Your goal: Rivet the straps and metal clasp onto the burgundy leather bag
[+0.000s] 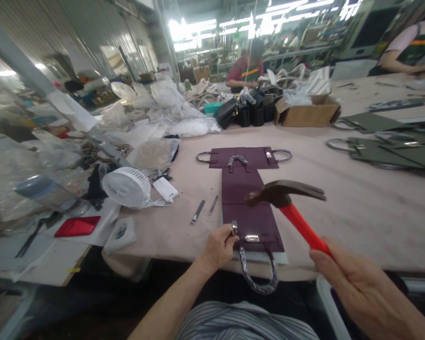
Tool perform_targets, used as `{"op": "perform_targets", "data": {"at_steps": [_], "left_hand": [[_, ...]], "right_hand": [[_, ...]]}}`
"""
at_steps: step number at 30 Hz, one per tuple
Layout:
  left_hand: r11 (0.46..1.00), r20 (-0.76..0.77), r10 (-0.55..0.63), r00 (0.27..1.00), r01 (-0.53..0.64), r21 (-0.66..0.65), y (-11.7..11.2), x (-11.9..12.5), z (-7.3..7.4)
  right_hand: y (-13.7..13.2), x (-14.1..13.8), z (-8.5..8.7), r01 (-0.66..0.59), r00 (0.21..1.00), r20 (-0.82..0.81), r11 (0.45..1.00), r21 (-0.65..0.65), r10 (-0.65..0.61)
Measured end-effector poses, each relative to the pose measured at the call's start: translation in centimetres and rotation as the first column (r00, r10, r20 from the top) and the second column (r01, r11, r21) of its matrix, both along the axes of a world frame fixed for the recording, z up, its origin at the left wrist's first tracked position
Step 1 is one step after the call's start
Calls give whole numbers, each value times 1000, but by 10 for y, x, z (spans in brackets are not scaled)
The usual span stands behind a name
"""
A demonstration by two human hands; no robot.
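Observation:
My right hand [354,278] grips the red handle of a claw hammer [302,226], its head raised over the burgundy leather bag panel [244,189]. At the panel's near left edge my left hand [217,248] pinches a small shiny metal piece [234,227], whose exact kind I cannot make out. Beside it on the panel sits a silver clasp plate [252,238]. A plastic-wrapped bag handle [258,283] hangs over the table's near edge. More burgundy panels [257,158] with wrapped handles lie at the far end.
Left of the panel lie a flat metal tool [197,212] and a thin metal rod [213,205]. A white fan [126,187], a power bank [165,189] and a red phone [77,226] are further left. Green bag panels [393,151] lie right; black bags [246,111] and a cardboard box [308,113] stand behind.

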State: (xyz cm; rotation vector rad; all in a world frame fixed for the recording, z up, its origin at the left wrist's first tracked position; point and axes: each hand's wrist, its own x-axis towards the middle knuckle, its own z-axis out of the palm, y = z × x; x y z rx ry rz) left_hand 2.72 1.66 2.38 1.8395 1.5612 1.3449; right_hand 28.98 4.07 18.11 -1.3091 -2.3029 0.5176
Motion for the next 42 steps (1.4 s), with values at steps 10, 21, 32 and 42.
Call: {"op": "perform_targets", "data": {"at_steps": [10, 21, 32, 42], "left_hand": [[999, -20, -33, 999, 32, -15, -4, -7, -3], [1000, -102, -3, 995, 1, -18, -8, -10, 6], [990, 168, 35, 985, -11, -142, -11, -20, 8], [965, 487, 103, 868, 32, -261, 7, 22, 21]], "right_hand": [[51, 83, -131, 330, 937, 166, 934, -139, -307], [10, -15, -149, 39, 985, -171, 972, 230, 1], [4, -15, -156, 55, 992, -122, 964, 260, -24], [1, -1, -161, -27, 971, -223, 968, 249, 85]]}}
